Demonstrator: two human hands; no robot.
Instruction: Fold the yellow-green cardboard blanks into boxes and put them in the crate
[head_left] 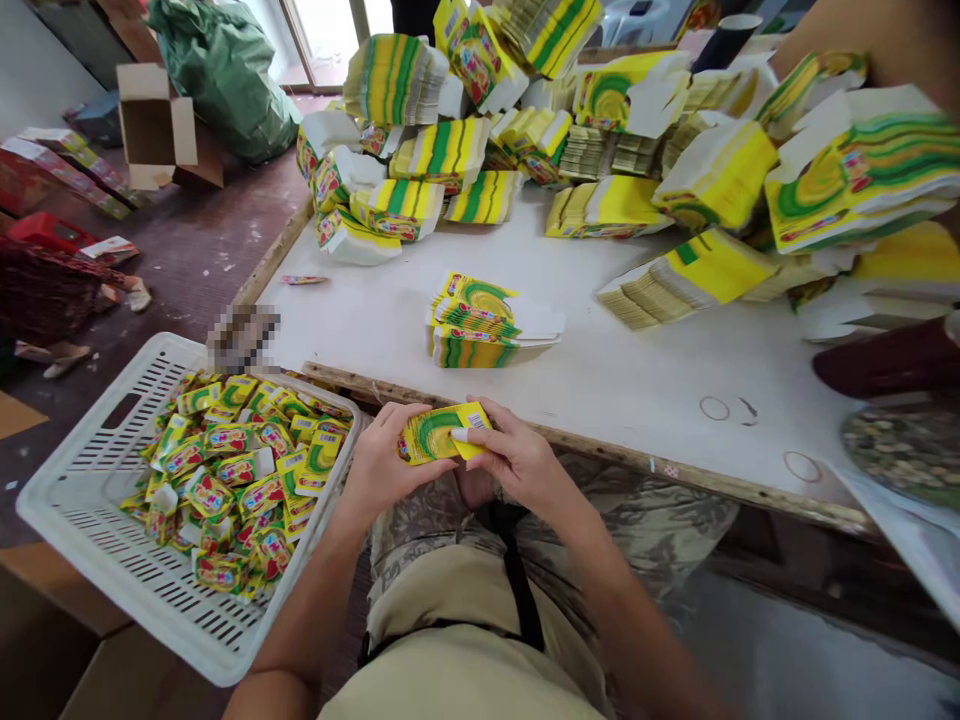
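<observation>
Between my hands, over my lap at the table's near edge, is a small yellow and green printed carton point(431, 433). My left hand point(382, 455) grips its left end, thumb below and fingers above. At the right end, the fingers of my right hand point(517, 455) pinch a yellow flap bearing a barcode. Just beyond, on the white table point(375, 310), lies a stack of flat cartons point(480, 320) in the same print. To my left a white plastic basket point(82, 490) holds many small cartons point(232, 490) of the same print.
Bundles of flat cartons point(435, 150) pile along the table's far side and right. A dark red cylindrical object point(885, 358) lies at the right edge. On the floor at far left stand an open cardboard box point(157, 130) and a green sack point(225, 80).
</observation>
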